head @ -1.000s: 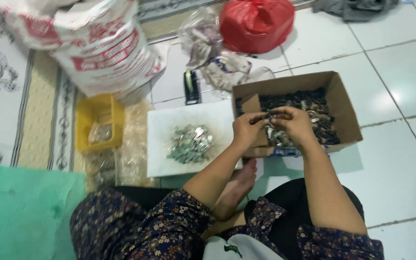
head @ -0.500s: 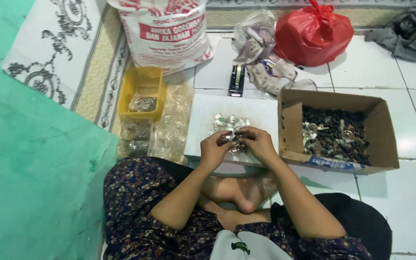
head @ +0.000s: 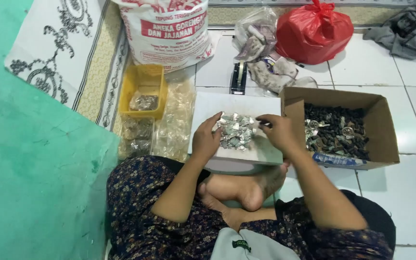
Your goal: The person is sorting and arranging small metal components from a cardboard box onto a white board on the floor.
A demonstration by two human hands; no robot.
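**Hands gathered over the metal pile on the white board**

Compared with a second ago, both hands are being held away from the cardboard box (head: pixel 339 126) and over the white board (head: pixel 227 103), and the view is being tipped to take in more of the green mat (head: pixel 30 178).

The pile of small silvery pieces (head: pixel 236 130) is being kept in the middle of the board, just above the person's bare foot. It is being flanked by the left hand (head: pixel 206 139), whose fingers are being curled loosely against the pile's left edge, half open and touching the pieces rather than clamped on anything. The right hand (head: pixel 275 131) is being pinched shut at the pile's right edge; a small dark piece seems to be held between thumb and forefinger, though it is too small for its kind to be told.

As to progress, the work is judged to be partway along: a good many dark and silvery pieces are still lying in the cardboard box, a modest heap is being built on the board, and some finished-looking pieces are sitting in the yellow tray (head: pixel 143 91) and in the clear bags (head: pixel 172 123) beside it. A white sack (head: pixel 164 31) and a red bag (head: pixel 314 31) are being left untouched farther off.
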